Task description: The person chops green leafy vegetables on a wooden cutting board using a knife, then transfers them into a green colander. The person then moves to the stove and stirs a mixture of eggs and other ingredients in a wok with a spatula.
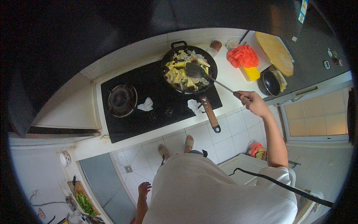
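Note:
My right hand (pixel 251 103) grips the brown handle of a spatula (pixel 197 70), which has a dark head and a metal shaft. Its head rests on the food in a wok (pixel 213 60) at the right side of the cooktop. Pale cabbage-like pieces (pixel 179 73), translucent slices and dark bits fill the wok. The wok's wooden handle (pixel 210 110) sticks out past the counter's front edge, with no hand on it. Low beside my body hangs my left hand (pixel 144 189), holding nothing, fingers slightly apart.
On the black glass cooktop (pixel 159 117) are a bare burner (pixel 123 100) and crumpled white tissues (pixel 146 104). Right of the wok sit a red plastic bag (pixel 242 56), a yellow container (pixel 251 73), a dark pot (pixel 269 83) and a leaning wooden board (pixel 274 53). Chopped greens (pixel 84 203) lie at lower left.

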Available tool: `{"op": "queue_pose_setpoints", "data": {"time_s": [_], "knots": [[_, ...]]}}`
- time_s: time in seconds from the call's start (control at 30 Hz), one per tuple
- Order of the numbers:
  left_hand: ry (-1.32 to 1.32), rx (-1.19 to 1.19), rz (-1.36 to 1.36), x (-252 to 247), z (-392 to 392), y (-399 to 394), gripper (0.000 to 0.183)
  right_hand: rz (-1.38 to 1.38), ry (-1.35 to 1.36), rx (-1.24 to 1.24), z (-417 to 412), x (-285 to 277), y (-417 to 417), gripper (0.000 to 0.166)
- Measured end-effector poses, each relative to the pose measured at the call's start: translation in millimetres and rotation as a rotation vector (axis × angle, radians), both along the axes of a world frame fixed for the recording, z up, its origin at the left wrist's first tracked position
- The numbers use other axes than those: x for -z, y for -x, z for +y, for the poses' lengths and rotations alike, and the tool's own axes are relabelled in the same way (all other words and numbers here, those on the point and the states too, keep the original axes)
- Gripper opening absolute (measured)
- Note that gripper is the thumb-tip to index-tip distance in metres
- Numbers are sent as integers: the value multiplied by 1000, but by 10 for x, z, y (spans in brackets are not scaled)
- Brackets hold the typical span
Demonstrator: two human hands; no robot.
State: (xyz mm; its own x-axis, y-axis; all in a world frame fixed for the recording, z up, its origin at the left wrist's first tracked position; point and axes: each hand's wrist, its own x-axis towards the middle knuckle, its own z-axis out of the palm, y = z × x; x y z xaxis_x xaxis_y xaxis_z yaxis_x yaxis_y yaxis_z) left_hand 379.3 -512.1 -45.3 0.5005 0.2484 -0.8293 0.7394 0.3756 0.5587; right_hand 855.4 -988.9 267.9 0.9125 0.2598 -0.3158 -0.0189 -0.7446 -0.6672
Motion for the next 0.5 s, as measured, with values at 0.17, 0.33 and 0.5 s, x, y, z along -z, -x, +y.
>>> {"op": "queue_pose_setpoints", "data": {"time_s": [0.17, 0.33, 0.5], "knots": [[27, 53, -5, 96, 8, 4, 27, 339, -144, 120, 13, 74, -67, 30], [-100, 155, 28, -244, -145, -105, 26, 354, -41, 73, 46, 208, -161, 27], [-34, 77, 48, -103, -88, -7, 24, 91, 89, -11, -84, 552, -262, 28]]}}
